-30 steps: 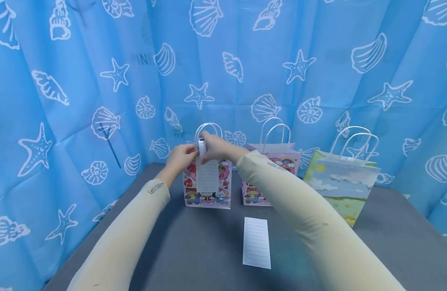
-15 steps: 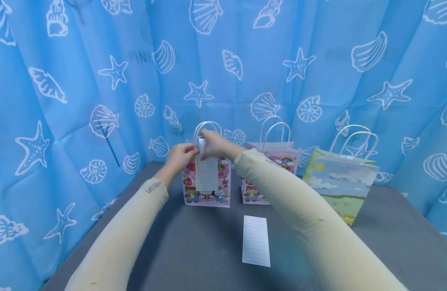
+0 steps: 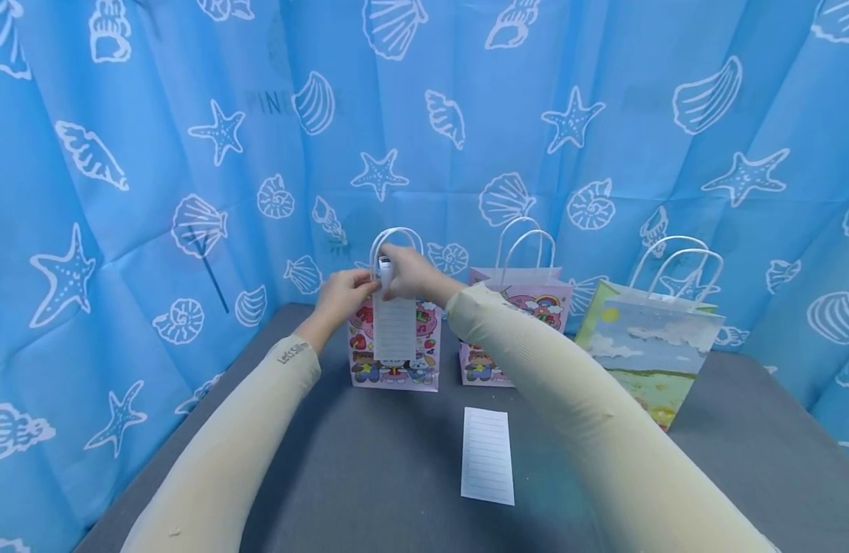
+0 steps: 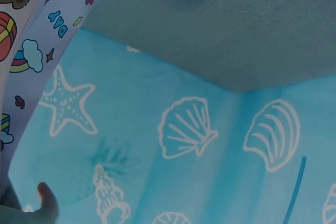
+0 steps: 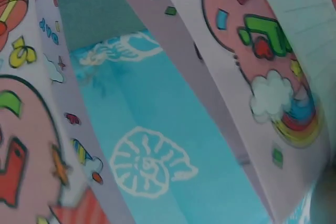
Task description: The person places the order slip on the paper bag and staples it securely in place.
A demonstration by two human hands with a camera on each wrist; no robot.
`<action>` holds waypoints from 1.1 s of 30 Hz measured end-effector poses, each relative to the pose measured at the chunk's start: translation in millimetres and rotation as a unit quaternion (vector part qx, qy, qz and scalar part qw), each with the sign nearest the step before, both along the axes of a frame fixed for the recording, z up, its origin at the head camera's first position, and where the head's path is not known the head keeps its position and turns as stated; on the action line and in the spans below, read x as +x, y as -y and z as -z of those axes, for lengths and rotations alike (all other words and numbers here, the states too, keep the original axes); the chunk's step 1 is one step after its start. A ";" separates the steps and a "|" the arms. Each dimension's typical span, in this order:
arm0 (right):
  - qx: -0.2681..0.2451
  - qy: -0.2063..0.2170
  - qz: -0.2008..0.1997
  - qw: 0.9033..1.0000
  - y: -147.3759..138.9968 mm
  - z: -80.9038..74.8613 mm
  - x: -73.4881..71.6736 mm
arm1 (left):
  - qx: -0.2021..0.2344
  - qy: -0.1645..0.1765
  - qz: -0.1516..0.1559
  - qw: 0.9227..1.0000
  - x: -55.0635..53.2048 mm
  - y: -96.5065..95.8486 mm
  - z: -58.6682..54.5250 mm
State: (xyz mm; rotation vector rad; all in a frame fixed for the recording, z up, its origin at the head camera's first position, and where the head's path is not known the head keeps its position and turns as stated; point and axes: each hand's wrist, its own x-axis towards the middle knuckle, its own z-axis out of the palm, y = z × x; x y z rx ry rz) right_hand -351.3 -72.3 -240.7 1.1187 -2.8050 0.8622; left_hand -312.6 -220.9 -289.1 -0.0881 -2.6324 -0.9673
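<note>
A pink cartoon paper bag (image 3: 427,355) with white rope handles stands upright at the table's middle back. Against its front hangs a lined paper slip (image 3: 395,330), its top hidden by my fingers. My left hand (image 3: 341,298) pinches near the slip's upper left edge at the bag's top. With my right hand (image 3: 419,275) I grip a small white stapler (image 3: 386,278), held upright at the same spot; its lower end is hidden. One of my left fingers (image 4: 47,200) shows in the left wrist view. The bag front (image 5: 231,40) and the slip (image 5: 310,14) appear in the right wrist view.
A second pink bag (image 3: 482,372) stands to the right, partly behind my right arm. Farther right leans a landscape-printed bag (image 3: 655,353). Another lined slip (image 3: 488,457) lies on the grey table (image 3: 389,468). A blue shell-patterned curtain (image 3: 438,177) hangs behind.
The head view has shifted slightly. Both hands stay at the bag's top with the slip and the stapler; otherwise nothing visibly moves.
</note>
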 end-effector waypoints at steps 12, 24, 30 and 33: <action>-0.014 -0.022 -0.029 0.999 -15.4 7.5 6.6 | -0.003 0.006 0.004 1.000 1.1 -7.0 2.6; -0.280 0.117 0.066 0.951 -67.4 -18.8 37.8 | -0.054 -0.038 0.005 0.998 -2.9 -8.6 -0.8; -0.353 0.173 0.109 0.913 -114.3 -26.7 59.2 | -0.067 -0.053 0.006 0.996 -4.3 -6.0 -5.4; -0.376 0.191 0.115 0.899 -135.6 -24.7 69.5 | -0.065 -0.045 0.007 0.997 -3.9 -2.7 -5.9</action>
